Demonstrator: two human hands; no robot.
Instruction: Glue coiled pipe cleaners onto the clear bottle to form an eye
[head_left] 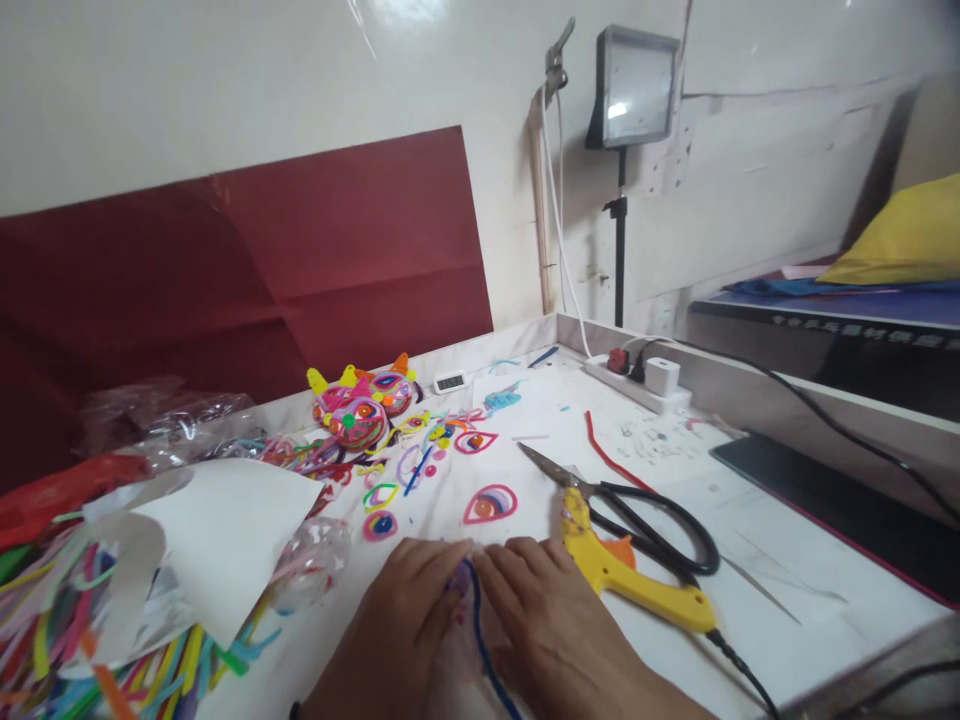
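Observation:
My left hand [401, 615] and my right hand [544, 615] lie side by side on the white table [757, 560], fingertips pressed together over a blue pipe cleaner [484, 640] that runs back between them. A small purple coil [457, 582] peeks out under the left fingertips. Just beyond my fingers lie finished pipe-cleaner eye shapes, one pink with an orange centre [490, 504] and a small round one [380, 525]. Right of my right hand rests a yellow glue gun [626, 575] beside black-handled scissors [637, 510].
Colourful finished pipe-cleaner figures [364, 405] sit at the back. A pile of loose pipe cleaners and white paper [225, 545] fills the left. A red pipe cleaner [607, 455], a power strip with charger [649, 385], a dark tablet [825, 495] and a lamp stand [621, 230] stand to the right.

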